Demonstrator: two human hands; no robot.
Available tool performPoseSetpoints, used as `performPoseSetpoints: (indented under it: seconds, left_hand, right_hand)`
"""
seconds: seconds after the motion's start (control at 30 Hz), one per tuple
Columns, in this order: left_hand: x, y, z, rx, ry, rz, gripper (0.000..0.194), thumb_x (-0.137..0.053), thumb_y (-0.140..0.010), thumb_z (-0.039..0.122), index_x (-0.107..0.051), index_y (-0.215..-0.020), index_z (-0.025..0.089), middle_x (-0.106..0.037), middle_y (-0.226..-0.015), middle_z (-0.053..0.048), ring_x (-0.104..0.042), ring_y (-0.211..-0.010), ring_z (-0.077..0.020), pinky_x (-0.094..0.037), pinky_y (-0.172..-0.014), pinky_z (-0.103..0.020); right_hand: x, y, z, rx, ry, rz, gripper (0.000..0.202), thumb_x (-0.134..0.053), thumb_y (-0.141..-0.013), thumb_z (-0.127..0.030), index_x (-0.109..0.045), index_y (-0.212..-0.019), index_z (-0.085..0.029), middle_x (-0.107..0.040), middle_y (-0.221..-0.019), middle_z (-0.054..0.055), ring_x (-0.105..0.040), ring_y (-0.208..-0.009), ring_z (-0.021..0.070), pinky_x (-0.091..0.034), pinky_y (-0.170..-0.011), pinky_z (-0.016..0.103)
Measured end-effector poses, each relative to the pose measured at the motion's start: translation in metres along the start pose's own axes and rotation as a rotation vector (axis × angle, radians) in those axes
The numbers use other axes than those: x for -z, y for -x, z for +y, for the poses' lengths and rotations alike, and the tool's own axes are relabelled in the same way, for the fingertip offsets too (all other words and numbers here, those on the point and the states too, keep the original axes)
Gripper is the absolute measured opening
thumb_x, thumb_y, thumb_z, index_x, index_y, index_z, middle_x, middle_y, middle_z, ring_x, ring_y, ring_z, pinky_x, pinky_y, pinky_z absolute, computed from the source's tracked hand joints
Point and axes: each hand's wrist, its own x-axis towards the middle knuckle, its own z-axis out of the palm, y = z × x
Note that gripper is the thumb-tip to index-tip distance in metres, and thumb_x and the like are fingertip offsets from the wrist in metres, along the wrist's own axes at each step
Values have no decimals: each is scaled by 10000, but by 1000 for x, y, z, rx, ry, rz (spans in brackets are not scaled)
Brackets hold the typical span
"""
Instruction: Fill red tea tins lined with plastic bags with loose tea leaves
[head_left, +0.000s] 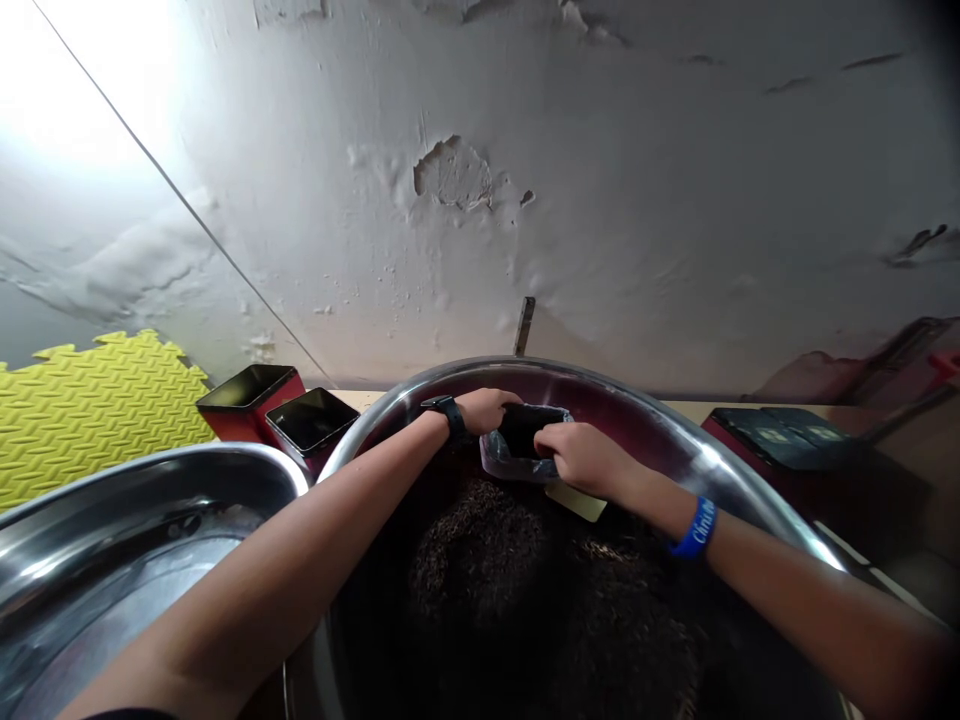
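A container (517, 468) lined with a clear plastic bag (493, 450) stands inside a large metal basin (705, 455), near its far wall. My left hand (484, 410), below a dark wristwatch, is closed on the bag's edge at the container's far left rim. On the right side, my right hand (581, 455) has its fingers curled over the rim, pinching the bag's edge. Dark dried bits like loose tea leaves (480, 540) cover the basin's floor. A pale yellow flat piece (577, 502) lies under my right hand. The container's inside is dark.
Another metal basin (289, 465) at the left holds clear plastic. Behind it stand two open red tins (244, 395) and a yellow foam mat (90, 410). Dark lidded boxes (780, 437) sit at the right. A peeling wall (600, 200) rises behind the basins.
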Motion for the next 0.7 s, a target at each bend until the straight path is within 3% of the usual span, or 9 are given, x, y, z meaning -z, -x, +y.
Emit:
performPoseSetpoints:
  seconds: [0.1, 0.23, 0.37, 0.53, 0.6, 0.7]
  left_hand:
    - [1, 1, 3, 6, -11, 6, 380, -364, -796, 189, -519, -1142, 216, -594, -1059, -36, -541, -921, -156, -408, -790, -242]
    - [4, 4, 11, 19, -15, -8, 395, -361, -784, 155, -523, -1140, 209, -597, -1053, -37, -542, -916, -156, -407, -786, -239]
    - [6, 6, 13, 9, -19, -21, 386, -372, -779, 154, -531, -1128, 199, -588, -1071, -37, -535, -932, -161, -402, -799, -235]
    - [5, 4, 9, -3, -39, -23, 404, -382, -773, 167, -504, -1157, 196, -574, -1098, -37, -524, -966, -164, -392, -838, -245]
    - [4, 4, 7, -2, -36, -19, 402, -376, -780, 176, -500, -1161, 206, -574, -1098, -32, -527, -962, -161, -394, -837, -245]
    - [3, 3, 6, 10, -30, -14, 397, -378, -779, 179, -507, -1152, 224, -584, -1078, -21, -536, -940, -157, -399, -828, -245]
  right_hand:
    - [-8, -4, -1, 2, 92, -100, 297, -396, -669, -66, -628, -841, -138, -618, -883, 110, -545, -876, 205, -400, -750, 306]
    - [-10, -4, -2, 140, 19, 9, 442, -367, -679, -39, -545, -1064, -162, -521, -1145, 89, -436, -1088, 185, -358, -873, 307]
    - [-10, -2, 0, 85, 15, -14, 379, -371, -689, -48, -577, -991, -147, -591, -960, 100, -523, -906, 188, -403, -782, 311]
    - [5, 2, -24, 280, -160, 127, 273, -398, -725, -86, -586, -917, -136, -586, -933, 81, -501, -907, 158, -385, -814, 281]
    - [14, 7, -40, 365, -277, 41, 255, -386, -749, -106, -590, -894, -156, -603, -875, 43, -523, -826, 123, -397, -765, 241]
    - [21, 18, -55, 387, -261, -304, 225, -427, -773, -252, -620, -866, -182, -626, -793, 26, -551, -688, 121, -408, -632, 233]
